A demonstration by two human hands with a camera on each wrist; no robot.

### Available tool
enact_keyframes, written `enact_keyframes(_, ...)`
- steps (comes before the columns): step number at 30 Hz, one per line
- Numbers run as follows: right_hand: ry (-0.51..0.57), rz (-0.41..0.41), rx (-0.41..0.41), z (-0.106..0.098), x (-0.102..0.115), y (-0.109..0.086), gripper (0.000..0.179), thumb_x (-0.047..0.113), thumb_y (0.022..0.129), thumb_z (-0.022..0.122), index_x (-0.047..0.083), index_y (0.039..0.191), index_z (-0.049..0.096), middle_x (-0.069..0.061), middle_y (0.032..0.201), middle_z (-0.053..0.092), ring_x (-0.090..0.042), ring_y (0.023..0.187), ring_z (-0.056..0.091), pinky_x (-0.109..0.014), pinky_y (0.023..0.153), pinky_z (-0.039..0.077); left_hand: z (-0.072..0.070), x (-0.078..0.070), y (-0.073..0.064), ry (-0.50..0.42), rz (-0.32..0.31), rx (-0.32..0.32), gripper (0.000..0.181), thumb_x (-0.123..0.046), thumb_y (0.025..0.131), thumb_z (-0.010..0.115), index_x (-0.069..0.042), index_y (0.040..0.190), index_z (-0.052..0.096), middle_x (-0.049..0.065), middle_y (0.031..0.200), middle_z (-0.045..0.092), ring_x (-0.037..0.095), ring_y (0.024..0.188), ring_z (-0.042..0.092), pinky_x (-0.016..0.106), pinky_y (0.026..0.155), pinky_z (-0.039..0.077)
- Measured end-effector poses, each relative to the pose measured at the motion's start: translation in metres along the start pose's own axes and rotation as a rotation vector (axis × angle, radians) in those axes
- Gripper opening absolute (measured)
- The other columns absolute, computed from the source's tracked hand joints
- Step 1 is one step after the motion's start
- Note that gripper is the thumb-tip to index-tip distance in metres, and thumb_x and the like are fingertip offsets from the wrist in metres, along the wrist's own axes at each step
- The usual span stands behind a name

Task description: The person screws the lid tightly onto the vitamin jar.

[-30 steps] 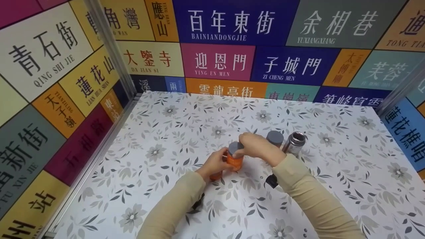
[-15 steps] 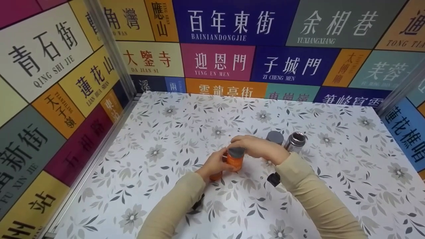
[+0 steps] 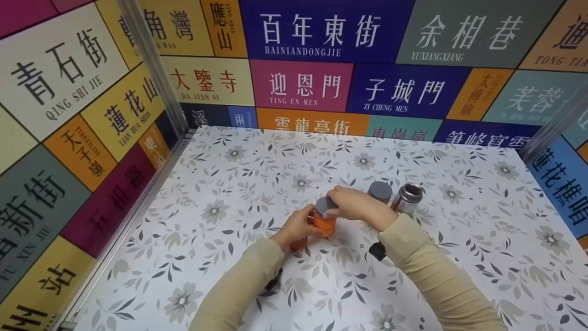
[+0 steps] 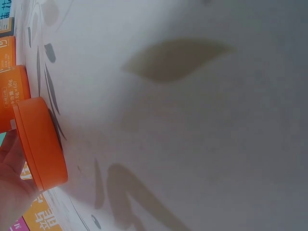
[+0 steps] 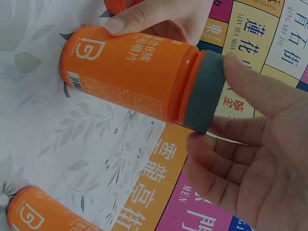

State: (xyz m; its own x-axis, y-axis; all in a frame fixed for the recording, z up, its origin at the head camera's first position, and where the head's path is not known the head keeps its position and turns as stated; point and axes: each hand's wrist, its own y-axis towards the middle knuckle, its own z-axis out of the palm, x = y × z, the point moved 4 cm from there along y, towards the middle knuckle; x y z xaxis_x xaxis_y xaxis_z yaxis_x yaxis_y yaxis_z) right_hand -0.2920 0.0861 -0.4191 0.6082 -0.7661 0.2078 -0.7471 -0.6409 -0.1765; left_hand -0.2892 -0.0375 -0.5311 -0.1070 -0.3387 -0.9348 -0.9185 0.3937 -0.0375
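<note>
An orange tablet bottle (image 5: 120, 72) with a grey cap (image 3: 325, 206) stands in front of me, slightly tilted in the head view. My left hand (image 3: 298, 225) wraps its body from the left; in the right wrist view that thumb lies along the bottle near its base. My right hand (image 3: 356, 207) is at the cap, thumb on one side of the rim and fingertips on the other, palm facing it in the right wrist view. Beside my left hand is a round orange lid-like piece (image 4: 42, 144), low by the tabletop, partly covered by the hand in the head view (image 3: 298, 243).
A second orange bottle (image 5: 43, 211) with a grey cap (image 3: 380, 191) stands behind my right forearm. Close to its right is an uncapped metallic container (image 3: 410, 195) with a dark opening. Sign-printed panels (image 3: 298, 85) wall the flower-patterned table (image 3: 229, 184) at the back and sides.
My right hand turned leftward over the cap half a second ago and has now swung back to the cap's right side. My left hand stays around the bottle, whose top has shifted slightly.
</note>
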Motion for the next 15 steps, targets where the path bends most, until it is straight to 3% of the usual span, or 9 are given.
enact_keyframes(3,-0.013,0.014,-0.039,-0.0007,0.0009,-0.0012,0.044,0.036,0.082,0.066,-0.004,0.098,0.058,-0.012,0.085,0.054,-0.021,0.07,0.049,-0.033,0.063,0.041,0.0006,0.0007,-0.0002,-0.005,-0.013,0.002,0.053,-0.008,0.07,0.078,-0.009,0.116,0.052,0.009,0.111,0.059,0.024,0.103,0.06,0.031,0.09,0.045)
enact_keyframes(5,0.001,-0.016,-0.062,-0.0029,0.0025,-0.0024,0.043,0.026,0.08,0.069,-0.007,0.104,0.057,-0.016,0.093,0.055,-0.024,0.079,0.052,-0.035,0.07,0.045,0.0005,0.001,0.0001,-0.002,-0.01,-0.001,0.053,-0.008,0.069,0.078,-0.009,0.115,0.053,0.009,0.11,0.059,0.024,0.102,0.06,0.031,0.089,0.045)
enact_keyframes(10,-0.02,-0.229,-0.042,-0.006,0.0054,-0.0034,0.048,-0.003,0.074,0.069,-0.003,0.12,0.054,-0.024,0.12,0.052,-0.037,0.11,0.051,-0.045,0.092,0.042,-0.0007,0.0008,0.0003,0.013,0.007,-0.013,0.052,-0.01,0.068,0.079,-0.008,0.113,0.053,0.008,0.107,0.059,0.023,0.098,0.061,0.032,0.087,0.047)
enact_keyframes(15,-0.051,-0.372,-0.025,-0.0034,0.0035,-0.0038,0.043,-0.003,0.076,0.066,0.002,0.119,0.058,-0.02,0.112,0.056,-0.033,0.101,0.056,-0.042,0.086,0.046,-0.0004,0.0004,0.0003,0.018,0.004,0.0,0.054,-0.011,0.069,0.079,-0.01,0.115,0.052,0.007,0.109,0.058,0.021,0.098,0.061,0.031,0.087,0.046)
